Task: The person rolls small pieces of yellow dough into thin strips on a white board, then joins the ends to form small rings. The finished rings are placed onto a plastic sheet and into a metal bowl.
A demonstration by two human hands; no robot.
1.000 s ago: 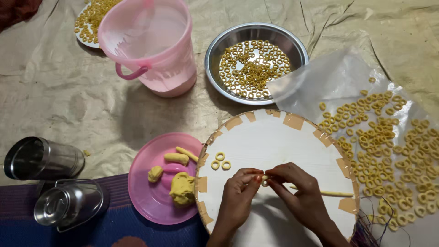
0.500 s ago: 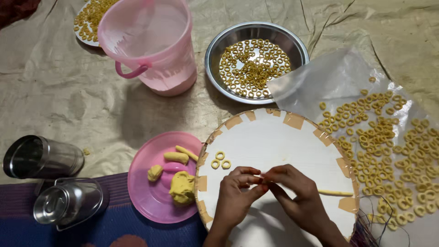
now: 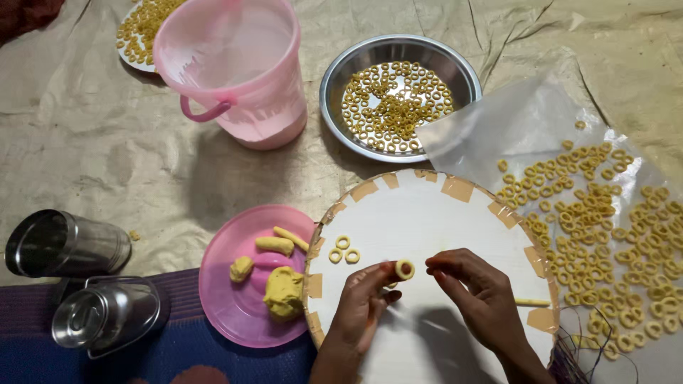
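Observation:
My left hand (image 3: 359,309) pinches a small yellow dough ring (image 3: 405,269) between thumb and fingertips, just above the round white board (image 3: 427,213). My right hand (image 3: 478,295) hovers beside it with fingers curled and apart, holding nothing. Three finished rings (image 3: 343,250) lie on the board to the left. A thin dough stick (image 3: 532,302) lies on the board right of my right hand. A pink plate (image 3: 228,313) beside the board holds dough lumps (image 3: 283,291) and short rolls.
A steel bowl (image 3: 356,139) of dough rings sits behind the board. A clear plastic sheet (image 3: 498,128) on the right carries several rings. A pink bucket (image 3: 242,64) stands at the back left, with two steel cups (image 3: 85,284) at the near left.
Both hands were joined over a dough strip. Now they have parted, and the left hand holds a closed ring lifted slightly to the left.

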